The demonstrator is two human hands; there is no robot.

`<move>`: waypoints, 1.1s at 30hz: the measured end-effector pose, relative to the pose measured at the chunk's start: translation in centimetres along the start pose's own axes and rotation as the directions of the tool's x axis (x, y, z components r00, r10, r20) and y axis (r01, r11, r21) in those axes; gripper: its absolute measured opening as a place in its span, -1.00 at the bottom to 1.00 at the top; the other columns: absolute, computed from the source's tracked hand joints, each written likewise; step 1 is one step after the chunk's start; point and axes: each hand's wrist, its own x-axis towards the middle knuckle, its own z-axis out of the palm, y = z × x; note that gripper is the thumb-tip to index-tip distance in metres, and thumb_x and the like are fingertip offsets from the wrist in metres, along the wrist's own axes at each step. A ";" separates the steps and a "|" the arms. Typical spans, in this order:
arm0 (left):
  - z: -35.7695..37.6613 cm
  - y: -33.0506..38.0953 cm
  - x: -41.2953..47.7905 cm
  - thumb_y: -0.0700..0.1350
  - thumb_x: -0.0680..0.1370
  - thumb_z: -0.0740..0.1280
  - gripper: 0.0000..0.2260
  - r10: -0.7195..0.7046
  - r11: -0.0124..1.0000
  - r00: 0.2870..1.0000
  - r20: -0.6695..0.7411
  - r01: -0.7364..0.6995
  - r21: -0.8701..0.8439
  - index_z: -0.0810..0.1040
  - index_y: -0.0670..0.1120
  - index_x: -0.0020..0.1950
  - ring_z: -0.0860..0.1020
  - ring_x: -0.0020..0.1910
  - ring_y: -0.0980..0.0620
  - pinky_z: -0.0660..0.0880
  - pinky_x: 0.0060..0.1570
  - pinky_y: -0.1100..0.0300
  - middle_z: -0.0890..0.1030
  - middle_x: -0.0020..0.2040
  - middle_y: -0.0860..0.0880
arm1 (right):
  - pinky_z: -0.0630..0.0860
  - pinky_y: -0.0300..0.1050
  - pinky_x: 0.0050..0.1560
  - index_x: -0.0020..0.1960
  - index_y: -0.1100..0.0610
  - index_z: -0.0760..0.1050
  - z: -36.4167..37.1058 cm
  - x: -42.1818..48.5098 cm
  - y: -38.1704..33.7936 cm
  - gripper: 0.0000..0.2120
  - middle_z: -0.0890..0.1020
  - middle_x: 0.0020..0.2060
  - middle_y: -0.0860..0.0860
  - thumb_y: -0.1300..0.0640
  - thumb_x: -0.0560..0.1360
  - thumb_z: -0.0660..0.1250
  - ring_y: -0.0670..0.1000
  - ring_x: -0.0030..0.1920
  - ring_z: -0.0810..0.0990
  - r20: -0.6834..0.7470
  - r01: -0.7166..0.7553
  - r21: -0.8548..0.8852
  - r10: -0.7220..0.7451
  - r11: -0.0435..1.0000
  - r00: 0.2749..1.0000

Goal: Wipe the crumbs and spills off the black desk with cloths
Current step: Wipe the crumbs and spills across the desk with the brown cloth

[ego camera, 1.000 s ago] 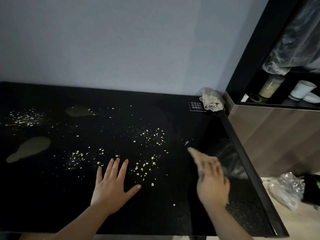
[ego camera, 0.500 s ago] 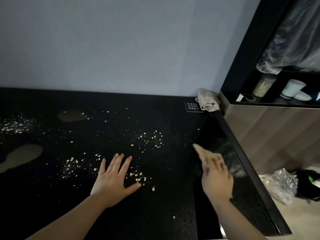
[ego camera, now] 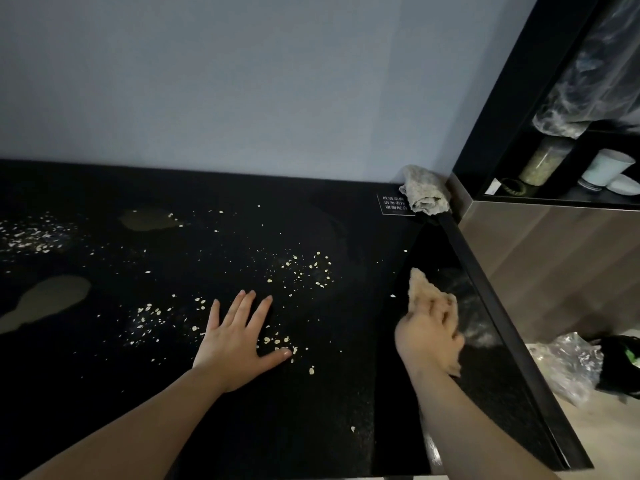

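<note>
Two hands on the counter [ego camera: 104, 393]

Your left hand [ego camera: 239, 344] lies flat, fingers spread, mid-counter among crumbs [ego camera: 304, 271]. Your right hand [ego camera: 427, 337] clutches a tan cloth [ego camera: 417, 284] near the counter's right edge. A second cloth [ego camera: 426, 195] sits bunched in its far right corner.

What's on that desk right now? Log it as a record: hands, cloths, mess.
left hand: flat on the black desk, fingers spread, holding nothing
right hand: on top of the tan cloth near the desk's right edge; grip blurred
spare cloth: crumpled in the back right corner, beside a small label
crumbs: scattered across the middle and left
spills: two tan puddles at the left, unwiped
</note>
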 end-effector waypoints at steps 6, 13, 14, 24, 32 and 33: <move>-0.1 0.2 0.9 0.57 0.06 -0.50 0.17 -0.044 0.999 0.999 -0.024 0.044 -0.014 -0.16 -0.04 0.54 -0.23 0.50 0.07 -0.27 0.45 -0.08 -0.13 0.55 0.01 | 0.43 0.01 0.12 0.27 -0.15 0.47 2.3 -3.4 -1.8 -0.59 0.52 0.27 -0.15 -0.02 0.45 0.13 -0.01 0.34 0.41 0.073 0.760 0.061 -0.762 0.647 0.643; -0.1 0.3 1.0 0.59 0.09 -0.46 0.19 -0.066 0.997 0.997 -0.043 0.064 -0.040 -0.05 -0.09 0.54 -0.17 0.51 0.10 -0.25 0.45 -0.04 -0.04 0.55 0.04 | 0.34 0.14 0.21 0.36 0.14 0.37 0.2 3.6 3.2 -0.58 0.40 0.35 0.13 0.17 0.50 0.24 0.20 0.31 0.38 -0.170 0.099 0.028 -0.093 0.995 0.981; -0.2 0.3 1.0 0.58 0.09 -0.47 0.19 -0.068 0.997 0.997 -0.042 0.066 -0.036 -0.06 -0.08 0.54 -0.18 0.51 0.10 -0.26 0.45 -0.04 -0.05 0.55 0.04 | 0.23 0.16 0.31 0.44 0.16 0.24 -0.2 4.2 2.9 -0.54 0.27 0.44 0.15 0.13 0.55 0.15 0.21 0.40 0.25 -0.121 -0.069 0.048 0.075 0.996 0.990; -0.4 0.4 0.9 0.57 0.09 -0.49 0.17 -0.077 0.997 0.997 -0.026 0.076 -0.016 -0.08 -0.07 0.54 -0.19 0.51 0.10 -0.25 0.45 -0.04 -0.07 0.55 0.05 | 0.56 0.00 -0.04 -0.01 0.00 0.63 2.7 0.0 -2.8 -0.69 0.66 0.03 -0.05 0.11 0.33 0.21 0.09 0.03 0.61 -0.081 0.809 0.116 -0.806 0.577 0.587; -0.4 0.5 1.0 0.54 0.08 -0.54 0.15 -0.085 0.996 0.996 -0.002 0.085 0.018 -0.16 -0.05 0.54 -0.24 0.50 0.10 -0.24 0.47 -0.05 -0.14 0.55 0.06 | 0.21 0.17 0.33 0.46 0.22 0.17 -0.4 8.9 2.0 -0.52 0.24 0.43 0.23 0.15 0.57 0.09 0.27 0.38 0.23 -0.171 -0.340 0.313 0.405 0.887 0.898; -0.4 0.5 1.0 0.54 0.08 -0.55 0.15 -0.086 0.996 0.996 0.002 0.086 0.021 -0.16 -0.05 0.54 -0.25 0.50 0.10 -0.24 0.47 -0.05 -0.15 0.55 0.06 | 0.14 0.13 0.37 0.50 0.23 0.08 -0.7 9.9 1.7 -0.50 0.16 0.47 0.22 0.13 0.59 0.05 0.24 0.44 0.13 -0.109 -0.372 0.290 0.417 0.882 0.903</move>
